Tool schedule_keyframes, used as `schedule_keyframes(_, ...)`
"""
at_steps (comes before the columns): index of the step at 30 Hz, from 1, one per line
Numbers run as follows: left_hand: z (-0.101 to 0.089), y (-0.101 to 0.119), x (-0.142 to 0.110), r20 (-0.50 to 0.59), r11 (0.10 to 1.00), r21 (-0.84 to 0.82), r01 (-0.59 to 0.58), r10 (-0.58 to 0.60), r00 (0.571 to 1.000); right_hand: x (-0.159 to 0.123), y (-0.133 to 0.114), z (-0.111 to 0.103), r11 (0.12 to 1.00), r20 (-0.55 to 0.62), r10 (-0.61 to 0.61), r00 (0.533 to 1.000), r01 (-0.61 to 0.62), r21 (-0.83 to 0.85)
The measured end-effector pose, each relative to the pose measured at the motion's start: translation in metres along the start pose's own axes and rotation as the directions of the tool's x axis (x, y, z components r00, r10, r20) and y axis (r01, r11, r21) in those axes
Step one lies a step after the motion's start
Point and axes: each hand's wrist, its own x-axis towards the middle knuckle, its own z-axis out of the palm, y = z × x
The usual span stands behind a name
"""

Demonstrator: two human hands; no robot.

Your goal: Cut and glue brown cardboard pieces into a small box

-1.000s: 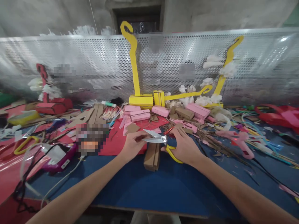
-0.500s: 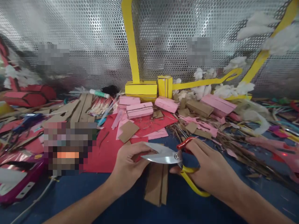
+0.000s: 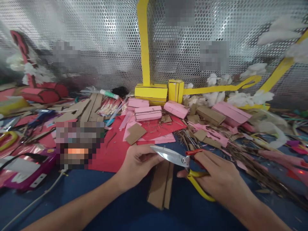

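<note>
In front of me, my right hand (image 3: 211, 170) grips scissors (image 3: 172, 156) with a red and a yellow handle loop. Their silver blades point left, and the tips reach the fingers of my left hand (image 3: 138, 163). Thumb and fingers of that hand are pinched together behind the blades. Whatever lies between them is mostly hidden and too small to name. Below the blades, a folded cardboard strip (image 3: 157, 189) extends toward me over the blue surface.
Red paper (image 3: 103, 157) lies beyond my left hand. Pink boxes (image 3: 148, 113) and yellow boxes (image 3: 151, 92) stand at the back before a perforated metal wall (image 3: 115, 57). Twigs (image 3: 260, 170) are heaped at right. A purple package (image 3: 45, 170) and a white cord (image 3: 38, 202) are at left.
The scissor blades have come closer together and tilt downward to the right more. My view has turned slightly left, shifting the background rightward.
</note>
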Motion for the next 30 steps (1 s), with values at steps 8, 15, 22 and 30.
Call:
schedule_keyframes(8,-0.006,0.0,0.0,-0.074,0.998,0.026,0.056,-0.054,0.996,0.004,0.001,-0.004,0.91,0.117,0.381,0.917,-0.395,0.126)
schedule_keyframes(15,-0.012,-0.002,0.002,0.013,0.999,0.008,0.032,-0.033,0.999,0.004,-0.004,-0.004,0.97,0.074,0.208,0.975,-0.216,0.11)
schedule_keyframes(22,-0.013,-0.003,0.0,0.073,0.999,-0.009,0.033,-0.032,0.997,0.001,-0.005,0.001,0.987,0.072,0.151,0.986,-0.155,0.049)
schedule_keyframes(30,-0.014,0.001,0.0,0.115,1.0,-0.022,-0.023,0.025,0.993,-0.001,-0.006,0.002,0.995,0.027,0.1,0.995,-0.1,0.015)
